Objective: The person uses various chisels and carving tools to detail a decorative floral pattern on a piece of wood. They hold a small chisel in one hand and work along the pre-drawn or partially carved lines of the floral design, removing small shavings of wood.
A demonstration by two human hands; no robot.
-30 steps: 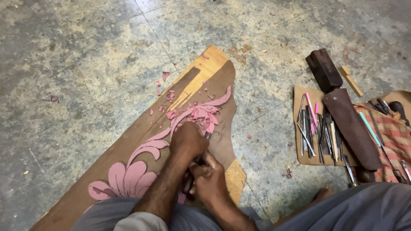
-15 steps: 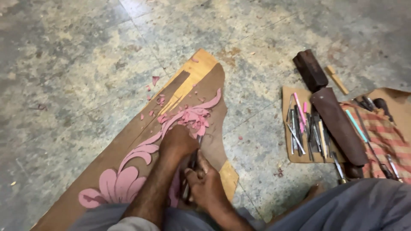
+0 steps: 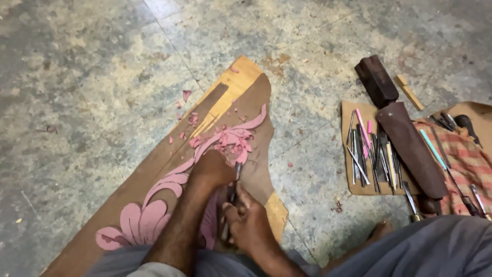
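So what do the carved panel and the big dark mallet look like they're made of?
The carved panel looks like brown wood, matte, its floral pattern coated pink, with pink chips lying loose where it has been cut. The mallet seems dark, worn wood with a dull, rough surface, though that is less certain.

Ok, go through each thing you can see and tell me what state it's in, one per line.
Left hand: pressed on the wooden panel, steadying the chisel.
Right hand: closed around the chisel.
Chisel: tip down against the panel.
Wooden panel: flat on the floor, pink floral pattern partly cut.
Pink chips: scattered loose.
Carving tools: lying loose on a mat.
Mallet: lying unused.
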